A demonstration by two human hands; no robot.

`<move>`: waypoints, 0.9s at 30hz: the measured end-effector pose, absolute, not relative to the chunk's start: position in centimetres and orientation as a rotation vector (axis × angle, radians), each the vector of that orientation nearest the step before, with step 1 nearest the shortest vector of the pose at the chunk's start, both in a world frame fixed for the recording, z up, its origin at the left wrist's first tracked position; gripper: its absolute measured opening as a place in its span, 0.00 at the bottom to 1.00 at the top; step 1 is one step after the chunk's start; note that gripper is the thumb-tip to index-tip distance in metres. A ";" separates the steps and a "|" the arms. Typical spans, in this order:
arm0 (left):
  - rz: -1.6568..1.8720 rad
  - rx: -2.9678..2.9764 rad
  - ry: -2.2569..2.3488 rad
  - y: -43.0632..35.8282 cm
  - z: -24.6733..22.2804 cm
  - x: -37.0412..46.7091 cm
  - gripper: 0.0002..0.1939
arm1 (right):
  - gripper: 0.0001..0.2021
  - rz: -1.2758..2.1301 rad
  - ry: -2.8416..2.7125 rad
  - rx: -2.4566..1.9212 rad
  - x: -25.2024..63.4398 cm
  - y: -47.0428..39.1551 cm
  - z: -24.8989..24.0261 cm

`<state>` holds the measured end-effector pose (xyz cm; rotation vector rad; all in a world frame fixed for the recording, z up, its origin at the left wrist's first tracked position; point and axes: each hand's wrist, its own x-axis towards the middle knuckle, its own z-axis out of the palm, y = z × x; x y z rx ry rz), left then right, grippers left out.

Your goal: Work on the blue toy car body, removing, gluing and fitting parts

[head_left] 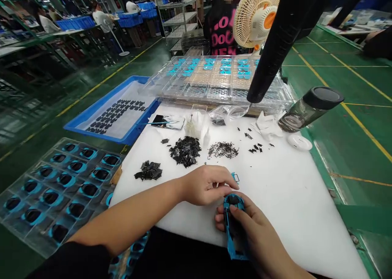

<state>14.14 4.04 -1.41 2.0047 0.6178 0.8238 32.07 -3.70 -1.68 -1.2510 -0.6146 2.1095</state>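
Note:
My right hand (255, 226) is wrapped around a blue toy car body shell (229, 240) with a dark inside, its thumb laid over the upper part. Just above the shell's far end is my left hand (211, 184), its fingers bent and thumb and fingertips drawn close together. Whatever those fingertips hold, if anything, is too small or hidden to tell. A small blue and black frame-like part (235, 177) shows just beyond them. Past my hands lie a pile of flat black parts (185, 151), a smaller pile of black pieces (149, 171) and a scatter of tiny black bits (223, 149).
On the white work surface (294, 197) stand a dark-lidded jar (309, 107) and a small white dish (299, 142). A clear compartment tray (211, 87) spans the back. Left are a blue tray (122, 138) and a tray of blue shells (36, 177). A black arm (272, 46) hangs down.

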 end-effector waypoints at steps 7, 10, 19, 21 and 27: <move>0.757 2.140 0.482 4.1 -1.9 14.2 0.12 | 0.11 2.126 -0.685 -1.235 32.3 -3.6 -1.8; 0.754 2.173 0.486 4.1 -2.1 14.3 0.11 | 0.11 2.139 -0.700 -1.302 32.3 -3.6 -1.8; 0.822 2.195 0.454 4.2 -2.6 14.5 0.10 | 0.12 2.177 -0.761 -1.397 32.5 -2.9 -1.0; 0.823 2.194 0.452 4.2 -2.7 14.5 0.11 | 0.12 2.198 -0.760 -1.406 32.5 -2.9 -0.8; 0.815 2.214 0.438 4.2 -2.7 14.5 0.10 | 0.14 2.231 -0.744 -1.413 32.5 -2.8 -0.9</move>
